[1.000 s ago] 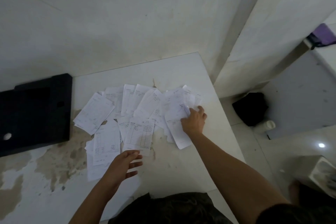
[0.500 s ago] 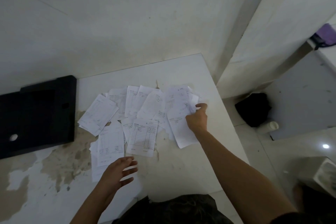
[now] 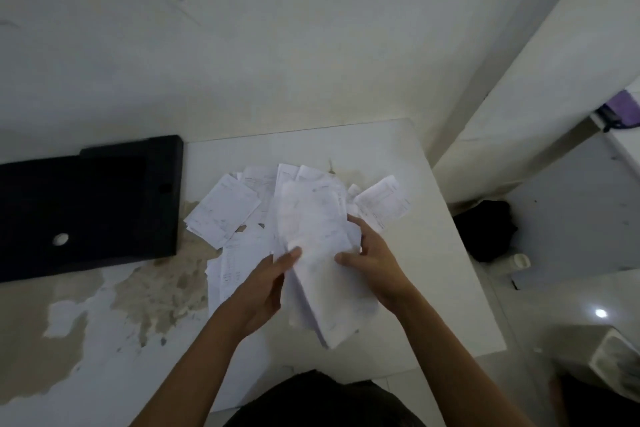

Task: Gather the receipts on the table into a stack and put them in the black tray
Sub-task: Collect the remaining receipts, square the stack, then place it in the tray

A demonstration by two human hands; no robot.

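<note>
A loose bundle of white receipts (image 3: 318, 253) is held up over the middle of the table, blurred by motion. My left hand (image 3: 263, 291) grips its left edge with the thumb on top. My right hand (image 3: 372, 260) grips its right edge. Other receipts lie flat on the table: a pile (image 3: 223, 210) to the left near the tray, a long one (image 3: 235, 260) under my left hand, and one (image 3: 382, 201) to the right. The black tray (image 3: 86, 208) lies at the table's left, apart from the papers.
The white table (image 3: 433, 288) has worn brown patches (image 3: 152, 302) on its left half and ends at a right edge beside a wall corner. On the floor to the right sit a black bag (image 3: 491, 229) and a white bottle (image 3: 517, 262).
My right hand swept the right-side receipts toward the middle. My left hand came up to meet it, and both now hold a gathered bundle lifted off the table.
</note>
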